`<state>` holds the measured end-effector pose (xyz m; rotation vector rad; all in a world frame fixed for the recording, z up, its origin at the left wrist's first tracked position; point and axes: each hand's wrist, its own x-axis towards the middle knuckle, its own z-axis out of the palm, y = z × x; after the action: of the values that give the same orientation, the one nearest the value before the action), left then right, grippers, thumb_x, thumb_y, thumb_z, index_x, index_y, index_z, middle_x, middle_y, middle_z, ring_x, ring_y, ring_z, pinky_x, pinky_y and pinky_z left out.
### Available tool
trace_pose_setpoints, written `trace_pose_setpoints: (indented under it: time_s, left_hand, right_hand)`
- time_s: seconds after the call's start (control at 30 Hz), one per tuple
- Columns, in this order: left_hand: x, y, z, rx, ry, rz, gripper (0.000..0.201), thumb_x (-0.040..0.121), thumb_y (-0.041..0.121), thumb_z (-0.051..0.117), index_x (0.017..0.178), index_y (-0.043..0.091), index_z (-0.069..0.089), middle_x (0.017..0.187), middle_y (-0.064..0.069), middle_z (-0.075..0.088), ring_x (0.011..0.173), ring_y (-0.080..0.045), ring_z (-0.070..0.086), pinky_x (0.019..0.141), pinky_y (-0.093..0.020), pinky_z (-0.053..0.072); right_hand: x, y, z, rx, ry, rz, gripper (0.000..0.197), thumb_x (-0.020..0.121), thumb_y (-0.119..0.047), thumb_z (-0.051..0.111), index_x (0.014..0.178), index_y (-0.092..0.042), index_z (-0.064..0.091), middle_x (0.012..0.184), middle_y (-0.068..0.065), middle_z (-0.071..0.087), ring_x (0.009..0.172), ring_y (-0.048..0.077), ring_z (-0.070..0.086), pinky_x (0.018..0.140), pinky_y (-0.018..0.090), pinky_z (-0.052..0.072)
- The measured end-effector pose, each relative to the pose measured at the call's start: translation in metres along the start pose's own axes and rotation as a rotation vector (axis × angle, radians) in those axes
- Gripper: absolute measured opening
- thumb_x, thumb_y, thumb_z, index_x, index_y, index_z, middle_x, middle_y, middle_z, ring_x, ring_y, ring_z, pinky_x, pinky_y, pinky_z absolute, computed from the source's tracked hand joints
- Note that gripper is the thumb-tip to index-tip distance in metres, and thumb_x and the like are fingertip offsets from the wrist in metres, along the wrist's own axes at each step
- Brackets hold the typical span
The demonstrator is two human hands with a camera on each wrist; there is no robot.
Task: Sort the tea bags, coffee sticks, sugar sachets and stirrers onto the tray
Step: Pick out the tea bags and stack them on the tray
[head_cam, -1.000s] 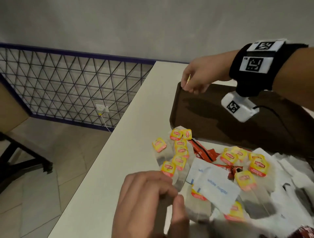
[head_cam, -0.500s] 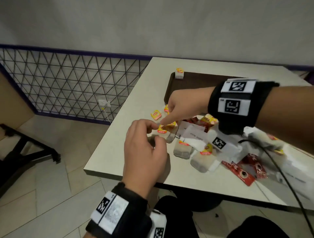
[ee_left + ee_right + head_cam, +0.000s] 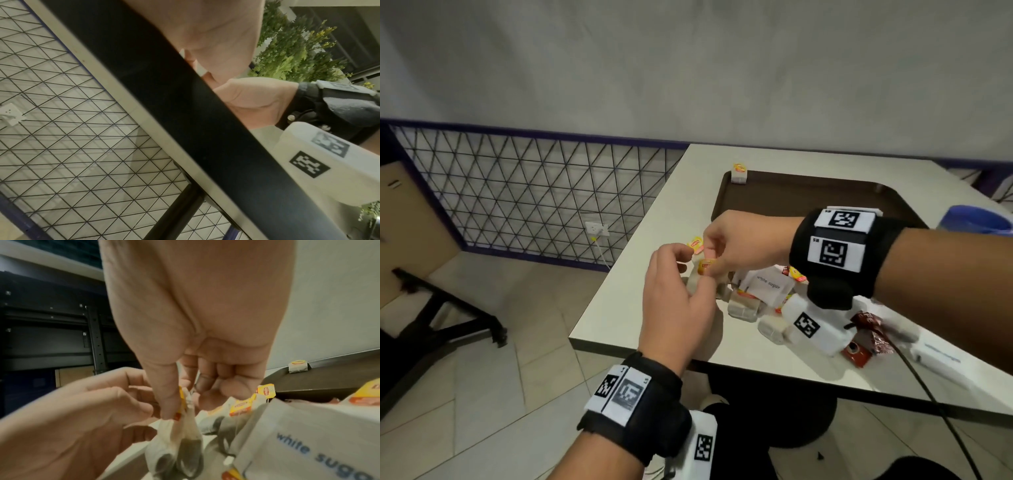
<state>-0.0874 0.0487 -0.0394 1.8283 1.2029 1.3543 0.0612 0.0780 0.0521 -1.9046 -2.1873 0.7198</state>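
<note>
Right fingers [image 3: 170, 395] pinching tea bag [image 3: 185, 434]

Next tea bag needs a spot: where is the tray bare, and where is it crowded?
The dark brown plastic tray is bare between the lone yellow-tagged tea bag at its far left corner and the right hand. Crowded: the loose pile of sachets on the white table.

Left hand [image 3: 678, 301] hides its own fingertips; tea bags [image 3: 743, 305] beneath the right hand [image 3: 746, 243] partly covered; bench [image 3: 185, 113] edge blocks the left-wrist view.
</note>
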Motion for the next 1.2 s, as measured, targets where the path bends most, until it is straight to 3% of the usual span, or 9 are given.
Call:
trace_pose_setpoints:
  time_s: [0.1, 0.2, 0.33, 0.5, 0.67, 0.93, 1.0, 1.1, 1.2]
  left_hand:
    - [0.000, 0.002, -0.002, -0.108, -0.063, -0.033, 0.024, 0.092, 0.034, 0.064, 0.113, 0.027, 0.057, 0.110, 0.012, 0.063, 0.101, -0.014, 0.063, 0.085, -0.041, 0.055]
    - [-0.002, 0.007, -0.004, -0.219, -0.157, -0.054, 0.009, 0.096, 0.033, 0.064, 0.103, 0.028, 0.064, 0.094, 0.007, 0.071, 0.086, -0.017, 0.066, 0.079, -0.046, 0.056]
    - [-0.003, 0.009, -0.005, -0.339, -0.244, -0.046, 0.019, 0.094, 0.040, 0.062, 0.101, 0.023, 0.067, 0.089, 0.000, 0.071, 0.079, -0.026, 0.064, 0.069, -0.044, 0.056]
    - [-0.002, 0.004, -0.007, -0.434, -0.265, -0.076, 0.015, 0.098, 0.019, 0.058, 0.093, 0.012, 0.070, 0.083, -0.013, 0.071, 0.079, -0.041, 0.069, 0.064, -0.037, 0.056]
    - [0.001, 0.002, -0.010, -0.533, -0.241, -0.119, 0.018, 0.100, 0.004, 0.055, 0.096, 0.002, 0.073, 0.083, -0.019, 0.070, 0.068, -0.030, 0.066, 0.063, -0.032, 0.056]
    - [0.001, -0.003, -0.007, -0.498, -0.191, -0.115, 0.012, 0.095, 0.008, 0.066, 0.095, 0.012, 0.077, 0.084, -0.010, 0.076, 0.074, -0.020, 0.071, 0.070, -0.029, 0.059]
    - [0.001, -0.002, -0.008, -0.504, -0.190, -0.112, 0.009, 0.094, 0.008, 0.068, 0.097, 0.012, 0.076, 0.084, -0.010, 0.075, 0.073, -0.018, 0.070, 0.069, -0.029, 0.059]
    - [0.000, -0.002, -0.008, -0.519, -0.196, -0.121, 0.013, 0.090, 0.010, 0.072, 0.102, 0.013, 0.075, 0.087, -0.007, 0.075, 0.074, -0.019, 0.069, 0.069, -0.029, 0.058]
    - [0.000, -0.001, -0.009, -0.514, -0.215, -0.105, 0.018, 0.088, 0.009, 0.074, 0.105, 0.018, 0.076, 0.090, -0.007, 0.076, 0.075, -0.031, 0.068, 0.072, -0.035, 0.061]
  right_hand:
    - [-0.018, -0.001, -0.011, 0.157, -0.019, -0.054, 0.023, 0.082, -0.024, 0.087, 0.090, -0.010, 0.070, 0.073, 0.000, 0.070, 0.064, 0.009, 0.065, 0.062, 0.025, 0.053]
    - [-0.031, 0.003, -0.018, 0.255, -0.031, -0.079, 0.027, 0.082, -0.020, 0.087, 0.095, -0.007, 0.068, 0.077, 0.005, 0.074, 0.067, 0.015, 0.071, 0.057, 0.026, 0.052]
    - [-0.043, 0.010, -0.018, 0.417, -0.039, -0.073, 0.022, 0.085, -0.014, 0.082, 0.099, -0.005, 0.067, 0.083, 0.010, 0.075, 0.072, 0.020, 0.072, 0.061, 0.027, 0.056]
    - [-0.047, 0.014, -0.015, 0.531, -0.047, -0.055, 0.015, 0.088, -0.007, 0.078, 0.094, -0.008, 0.065, 0.083, 0.012, 0.075, 0.072, 0.019, 0.072, 0.066, 0.030, 0.057]
    - [-0.046, 0.016, -0.021, 0.601, -0.055, -0.018, 0.015, 0.088, -0.008, 0.078, 0.097, -0.008, 0.067, 0.090, 0.014, 0.076, 0.075, 0.021, 0.070, 0.069, 0.031, 0.057]
    - [-0.041, 0.018, -0.019, 0.637, -0.113, 0.038, 0.024, 0.087, -0.013, 0.078, 0.110, -0.007, 0.071, 0.098, 0.012, 0.078, 0.082, 0.022, 0.071, 0.083, 0.037, 0.060]
    - [-0.041, 0.019, -0.018, 0.633, -0.108, 0.039, 0.021, 0.089, -0.011, 0.076, 0.109, -0.004, 0.073, 0.093, 0.011, 0.078, 0.080, 0.021, 0.071, 0.082, 0.035, 0.059]
    - [-0.041, 0.021, -0.020, 0.661, -0.086, 0.046, 0.017, 0.090, -0.007, 0.074, 0.107, -0.001, 0.073, 0.086, 0.011, 0.076, 0.079, 0.021, 0.070, 0.076, 0.031, 0.058]
    - [-0.041, 0.023, -0.022, 0.678, -0.079, 0.045, 0.014, 0.090, -0.006, 0.074, 0.104, -0.003, 0.074, 0.085, 0.009, 0.076, 0.080, 0.022, 0.069, 0.075, 0.030, 0.057]
